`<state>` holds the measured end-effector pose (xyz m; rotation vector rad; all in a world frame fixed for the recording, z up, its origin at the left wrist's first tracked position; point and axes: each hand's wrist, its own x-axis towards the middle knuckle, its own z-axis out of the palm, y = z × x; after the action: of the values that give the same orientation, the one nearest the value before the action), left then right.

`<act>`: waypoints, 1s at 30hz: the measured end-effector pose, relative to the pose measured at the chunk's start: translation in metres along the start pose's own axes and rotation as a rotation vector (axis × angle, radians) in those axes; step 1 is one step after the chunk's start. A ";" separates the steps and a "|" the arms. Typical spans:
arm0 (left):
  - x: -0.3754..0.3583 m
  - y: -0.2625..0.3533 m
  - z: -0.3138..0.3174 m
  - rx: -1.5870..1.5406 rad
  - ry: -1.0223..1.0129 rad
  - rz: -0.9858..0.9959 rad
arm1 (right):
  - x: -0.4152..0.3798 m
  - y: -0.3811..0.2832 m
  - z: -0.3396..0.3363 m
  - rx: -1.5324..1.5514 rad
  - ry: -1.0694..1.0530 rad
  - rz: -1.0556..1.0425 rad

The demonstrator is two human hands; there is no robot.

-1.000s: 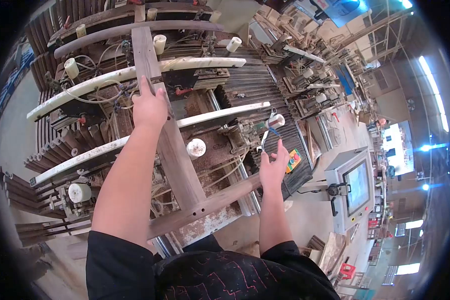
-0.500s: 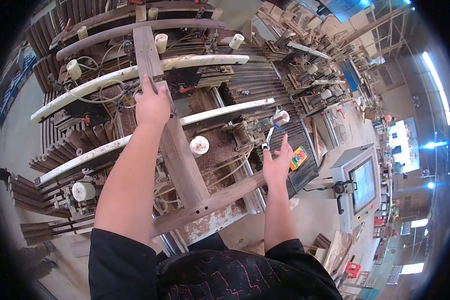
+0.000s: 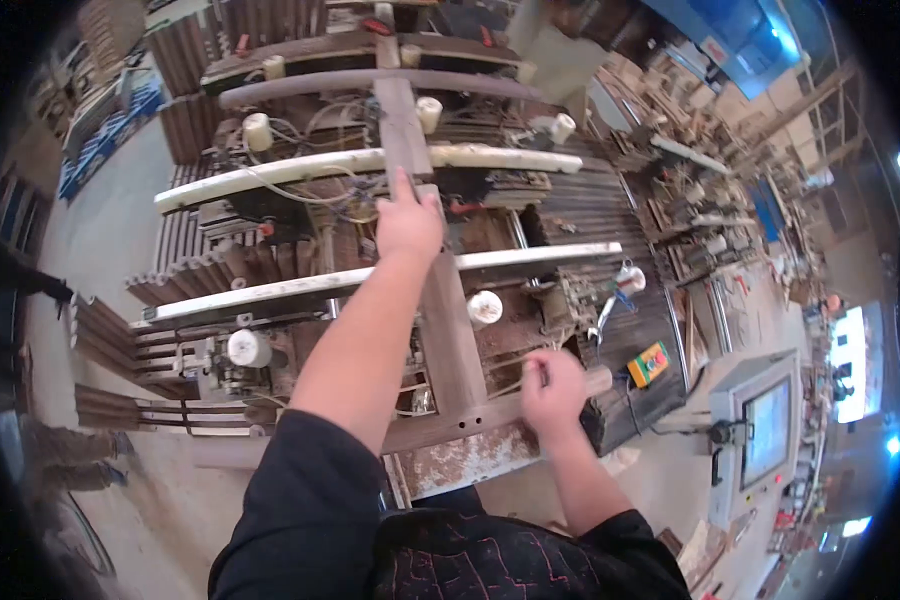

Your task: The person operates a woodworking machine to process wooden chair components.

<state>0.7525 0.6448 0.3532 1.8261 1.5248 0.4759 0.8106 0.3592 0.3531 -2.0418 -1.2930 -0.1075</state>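
My left hand [image 3: 408, 222] is closed over a long wooden board [image 3: 448, 335] that runs away from me across the machine. Its index finger lies stretched along the board's top. At the board's near end, a wooden crosspiece [image 3: 425, 432] with two dark holes lies sideways in front of my body. My right hand [image 3: 555, 390] is curled into a loose fist by the crosspiece's right end; its fingertips are partly hidden and what they hold, if anything, cannot be made out. Beyond this hand, a wrench [image 3: 602, 318] lies beside a white cylinder [image 3: 630, 279].
White rails [image 3: 300, 293] cross the frame beneath the board. A curved wooden piece [image 3: 300, 88] spans the far side. A yellow-green button box [image 3: 648, 365] sits at right, near a control panel with a screen [image 3: 765, 430]. Stacked wooden pieces [image 3: 110, 340] stand at left.
My right hand has drawn back from beside the wrench toward the crosspiece, its fingers curling in. My left hand stays on the board. The whole view has shifted and turned.
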 end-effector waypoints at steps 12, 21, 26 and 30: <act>-0.051 -0.036 -0.039 -0.091 -0.153 0.367 | -0.012 -0.054 0.024 0.018 0.038 -0.173; -0.262 -0.142 -0.137 0.456 -0.100 0.715 | -0.015 -0.047 0.036 0.014 0.051 -0.166; -0.256 -0.161 -0.102 0.449 0.179 0.703 | -0.015 -0.046 0.034 0.020 0.031 -0.209; -0.254 -0.163 -0.096 0.437 0.225 0.715 | -0.027 -0.042 0.028 -0.034 0.111 -0.240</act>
<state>0.5135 0.4382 0.3422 2.7490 1.1243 0.7357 0.7550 0.3657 0.3425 -1.8726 -1.4695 -0.3498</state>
